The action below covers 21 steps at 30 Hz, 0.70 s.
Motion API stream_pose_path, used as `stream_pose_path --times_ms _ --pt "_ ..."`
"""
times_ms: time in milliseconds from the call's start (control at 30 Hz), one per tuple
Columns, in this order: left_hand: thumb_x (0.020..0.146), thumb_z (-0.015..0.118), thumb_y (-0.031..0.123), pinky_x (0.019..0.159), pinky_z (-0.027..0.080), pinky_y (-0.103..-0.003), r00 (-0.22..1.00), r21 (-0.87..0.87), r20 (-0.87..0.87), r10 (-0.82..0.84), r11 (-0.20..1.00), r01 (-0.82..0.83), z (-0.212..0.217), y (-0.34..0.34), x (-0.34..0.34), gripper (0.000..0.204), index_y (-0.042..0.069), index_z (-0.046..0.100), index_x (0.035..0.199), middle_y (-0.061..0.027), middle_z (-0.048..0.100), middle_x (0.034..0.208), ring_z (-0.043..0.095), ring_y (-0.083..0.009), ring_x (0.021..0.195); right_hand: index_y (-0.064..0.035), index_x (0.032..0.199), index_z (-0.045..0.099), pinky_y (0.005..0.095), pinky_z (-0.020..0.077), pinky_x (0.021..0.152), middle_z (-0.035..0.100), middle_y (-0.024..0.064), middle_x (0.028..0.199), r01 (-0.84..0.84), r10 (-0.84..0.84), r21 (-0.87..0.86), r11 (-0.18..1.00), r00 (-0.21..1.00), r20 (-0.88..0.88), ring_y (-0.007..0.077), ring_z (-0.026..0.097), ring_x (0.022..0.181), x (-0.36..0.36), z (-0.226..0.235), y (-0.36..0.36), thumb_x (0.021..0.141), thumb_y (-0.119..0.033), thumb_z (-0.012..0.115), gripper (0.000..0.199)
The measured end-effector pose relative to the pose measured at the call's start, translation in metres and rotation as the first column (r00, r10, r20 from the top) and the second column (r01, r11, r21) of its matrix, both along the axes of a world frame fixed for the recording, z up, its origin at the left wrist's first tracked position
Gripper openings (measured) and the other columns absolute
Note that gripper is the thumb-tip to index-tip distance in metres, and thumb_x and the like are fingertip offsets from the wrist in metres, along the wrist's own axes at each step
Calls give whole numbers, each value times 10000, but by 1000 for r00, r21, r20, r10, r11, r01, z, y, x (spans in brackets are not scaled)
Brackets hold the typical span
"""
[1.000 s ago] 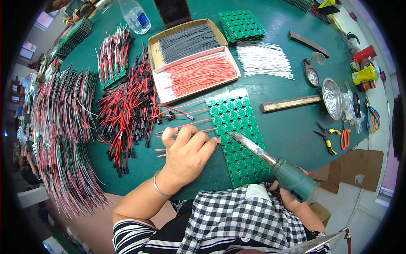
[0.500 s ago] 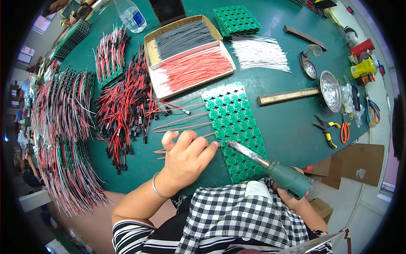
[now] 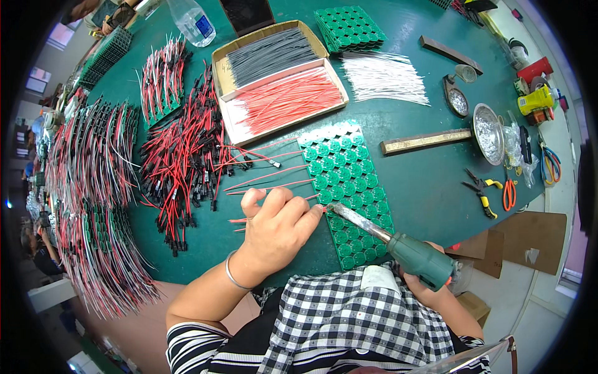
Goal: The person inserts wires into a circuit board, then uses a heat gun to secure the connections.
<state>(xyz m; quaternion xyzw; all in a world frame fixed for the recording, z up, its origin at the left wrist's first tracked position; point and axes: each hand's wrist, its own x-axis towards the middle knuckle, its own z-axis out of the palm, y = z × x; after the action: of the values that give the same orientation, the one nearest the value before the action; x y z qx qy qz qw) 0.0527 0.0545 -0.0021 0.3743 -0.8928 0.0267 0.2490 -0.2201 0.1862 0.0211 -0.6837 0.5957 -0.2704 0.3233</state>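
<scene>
A green panel of round circuit boards [image 3: 358,218] lies in front of me, with red wires [image 3: 268,177] standing out from its left edge. My left hand [image 3: 277,227] is closed, thumb and forefinger pinching a red wire at that edge. My right hand [image 3: 420,290] is wrapped round the green handle of a soldering iron [image 3: 418,257], most of its fingers hidden behind it. The iron's metal tip rests at the panel's left edge, right beside my left fingertips.
Behind the panel stands a box [image 3: 283,134] of red and black wires, with white wires [image 3: 383,78] to its right. Red-black connector leads [image 3: 187,149] heap up on the left. At right are a metal dish [image 3: 487,134], pliers [image 3: 481,192] and scissors [image 3: 509,193].
The soldering iron has shifted slightly left, bringing its tip from over the panel to its left edge by my left fingertips. My left hand has barely moved, still pinching.
</scene>
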Motion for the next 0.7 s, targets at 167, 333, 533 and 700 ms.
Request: stream_pose_path --times_ms 167,333,533,700 --pt "712 676 189 778 239 -378 1000 -6 -1 4 1000 -4 1 -1 -1 90 188 705 797 86 524 701 483 -117 733 -50 1079 624 397 417 887 641 81 1039 0 -3 -66 998 999 -49 256 556 971 -5 -3 4 837 -189 625 278" --pt "707 691 187 767 242 -374 1000 -19 -3 -1 1000 1 1 -1 -1 85 191 702 791 87 522 699 482 -117 731 -7 1226 514 383 515 814 611 173 1101 327 -425 276 904 614 665 263 630 907 9 1 4 893 -212 599 399" --pt "703 710 184 790 251 -379 1000 -40 -9 5 999 -6 -2 1 -2 87 189 681 785 81 527 705 494 -124 745 43 1251 446 424 530 840 591 199 1088 448 -500 287 847 489 715 285 639 944 14 -5 4 879 -310 606 537" --pt "701 715 180 827 265 -380 1000 -43 -21 8 999 -9 7 6 0 112 179 670 803 61 538 729 546 -131 800 28 1289 397 437 505 885 594 208 1081 439 -498 308 844 426 755 302 632 953 14 -3 0 891 -303 582 550"
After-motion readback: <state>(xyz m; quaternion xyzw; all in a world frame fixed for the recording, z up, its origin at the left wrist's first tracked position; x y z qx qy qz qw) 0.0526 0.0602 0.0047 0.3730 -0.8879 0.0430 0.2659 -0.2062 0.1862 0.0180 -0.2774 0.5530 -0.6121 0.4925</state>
